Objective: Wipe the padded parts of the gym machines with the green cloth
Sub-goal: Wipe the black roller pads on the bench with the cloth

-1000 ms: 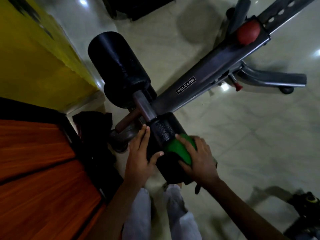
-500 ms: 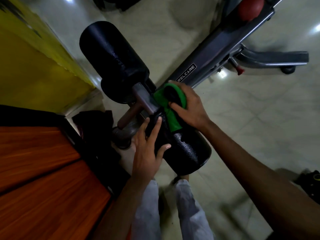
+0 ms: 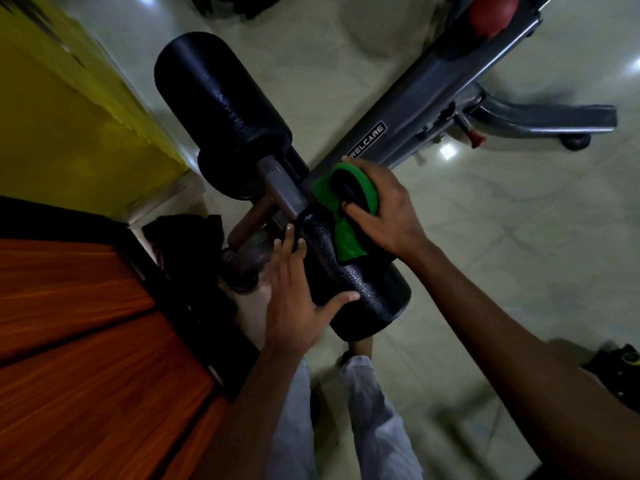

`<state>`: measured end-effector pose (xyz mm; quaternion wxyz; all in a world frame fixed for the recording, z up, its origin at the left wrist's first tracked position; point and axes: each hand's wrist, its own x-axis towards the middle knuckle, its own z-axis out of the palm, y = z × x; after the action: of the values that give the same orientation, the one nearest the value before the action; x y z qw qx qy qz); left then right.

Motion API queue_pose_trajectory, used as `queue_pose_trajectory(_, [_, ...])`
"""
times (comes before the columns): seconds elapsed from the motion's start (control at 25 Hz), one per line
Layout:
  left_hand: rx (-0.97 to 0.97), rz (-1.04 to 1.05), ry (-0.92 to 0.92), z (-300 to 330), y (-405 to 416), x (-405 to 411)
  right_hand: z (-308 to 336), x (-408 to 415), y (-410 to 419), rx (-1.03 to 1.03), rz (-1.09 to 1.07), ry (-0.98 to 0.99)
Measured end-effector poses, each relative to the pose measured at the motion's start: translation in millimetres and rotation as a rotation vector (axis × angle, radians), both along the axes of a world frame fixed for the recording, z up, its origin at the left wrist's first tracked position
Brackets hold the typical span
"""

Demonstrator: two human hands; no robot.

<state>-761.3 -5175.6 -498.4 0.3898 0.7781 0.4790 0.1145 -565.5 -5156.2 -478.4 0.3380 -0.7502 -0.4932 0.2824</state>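
Observation:
A black padded roller (image 3: 360,292) sticks out towards me from the grey machine frame (image 3: 415,123). My right hand (image 3: 384,209) grips the green cloth (image 3: 346,223) against the roller's far end, near the metal axle (image 3: 280,192). The cloth wraps over the pad, with a tail hanging down its side. My left hand (image 3: 298,296) rests on the roller's left side, fingers straight along it and thumb across the front. A second, larger black roller (image 3: 221,109) lies beyond the axle.
A yellow wall (image 3: 69,116) and an orange wooden panel (image 3: 86,341) stand close on the left. The machine's foot (image 3: 554,119) reaches right over the pale tiled floor (image 3: 519,254). A red knob (image 3: 491,12) sits on the frame. My legs (image 3: 346,427) are below the roller.
My right hand slid the green cloth from the roller's near end up to its far end by the axle. My left hand stayed on the roller's left side.

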Motion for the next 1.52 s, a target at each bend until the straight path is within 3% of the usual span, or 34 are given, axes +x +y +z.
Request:
queue_pose_trajectory(0.2, [-0.076,0.054,-0.16,-21,-1,-23,-9,-15,15,-0.098,0.21,-0.231])
queue_pose_trajectory(0.32, [-0.109,-0.017,-0.091,-17,4,-25,-16,-30,7,-0.058,0.219,-0.385])
queue_pose_trajectory(0.48, [-0.061,-0.164,-0.035,-11,7,-21,-12,-30,-41,-0.065,0.246,-0.45])
queue_pose_trajectory(0.72, [-0.13,-0.194,0.021,-4,7,-16,-5,-32,-146,-0.149,0.214,-0.441])
queue_pose_trajectory(0.92, [-0.143,-0.19,-0.003,-5,6,-17,-7,-39,-61,-0.089,0.211,-0.535])
queue_pose_trajectory(1.08, [-0.143,-0.203,0.053,2,7,-15,-11,-37,28,-0.141,0.128,-0.338])
queue_pose_trajectory(1.24, [-0.068,-0.226,0.113,16,8,16,-18,-3,29,-0.113,0.034,-0.059])
queue_pose_trajectory(1.4, [0.01,-0.25,0.181,4,9,21,-15,25,5,-0.105,-0.11,-0.012])
queue_pose_trajectory(1.52, [-0.034,-0.219,0.14,-11,3,-8,-10,29,-2,-0.101,-0.07,-0.012])
